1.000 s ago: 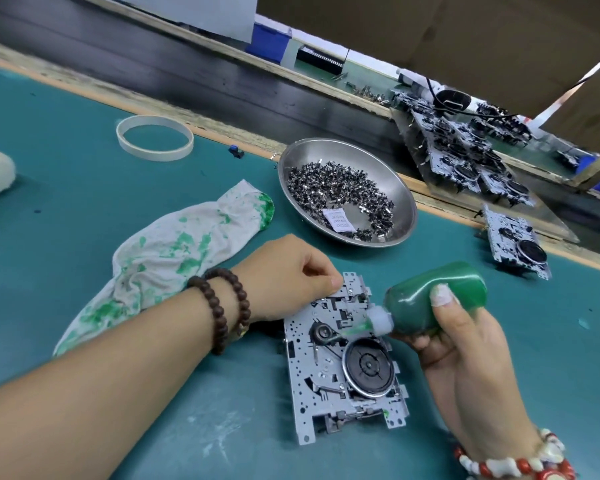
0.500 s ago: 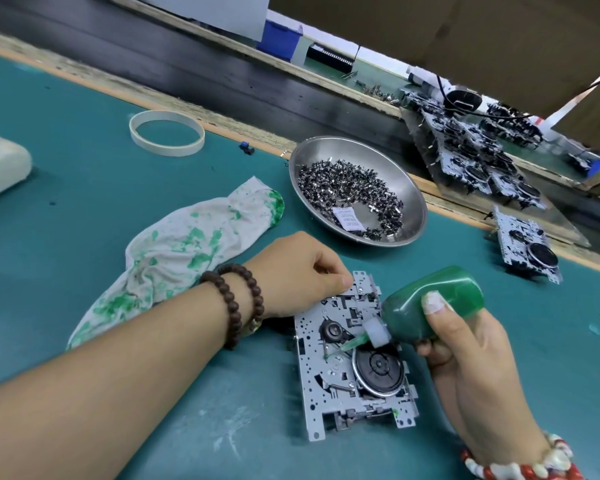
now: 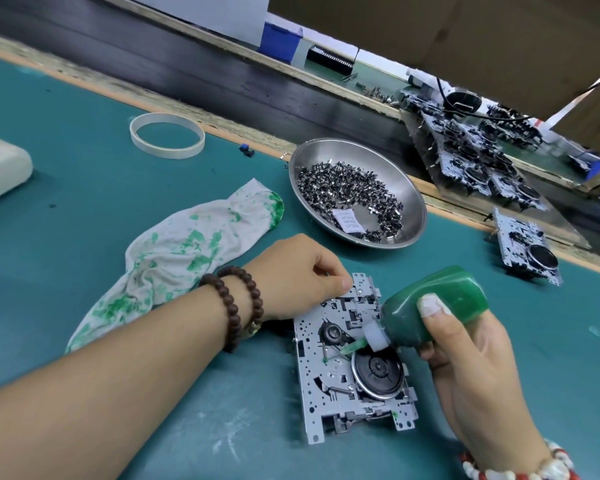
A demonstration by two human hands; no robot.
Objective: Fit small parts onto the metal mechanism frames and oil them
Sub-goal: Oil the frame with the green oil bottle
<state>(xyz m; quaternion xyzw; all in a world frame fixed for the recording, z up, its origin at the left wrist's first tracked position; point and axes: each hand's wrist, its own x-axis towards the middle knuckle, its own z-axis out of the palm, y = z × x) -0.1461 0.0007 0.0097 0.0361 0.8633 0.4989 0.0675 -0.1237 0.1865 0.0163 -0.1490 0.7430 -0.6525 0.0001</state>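
My right hand (image 3: 465, 355) grips the soft green plastic oil bottle (image 3: 437, 303), tilted down, thumb pressed on its side. Its thin green nozzle tip (image 3: 340, 353) sits on the perforated silver metal mechanism frame (image 3: 354, 368), just left of the black round flywheel (image 3: 378, 370); a small green dot of oil already shows at the tip. The frame lies flat on the teal worktop (image 3: 84, 174) in front of me. My left hand (image 3: 302, 275) has fingers curled, fingertips pinning the frame's far corner.

Risks, as I judge them:
- Squeezing too hard floods the spot, and oil could run onto the flywheel or through the holes onto the worktop.
- The left hand only holds one corner, so nozzle pressure could pivot the frame and drag a smear.
- The nozzle could bend or snag the thin wire spring beside the tip.
- Lifting away while the thumb squeezes would trail drips across the plate.

The white rag with green stains (image 3: 187, 251) is close on the left for wiping. The round steel dish of small dark parts (image 3: 357, 192) sits behind the frame, apart from it, so an elbow swing might knock it.
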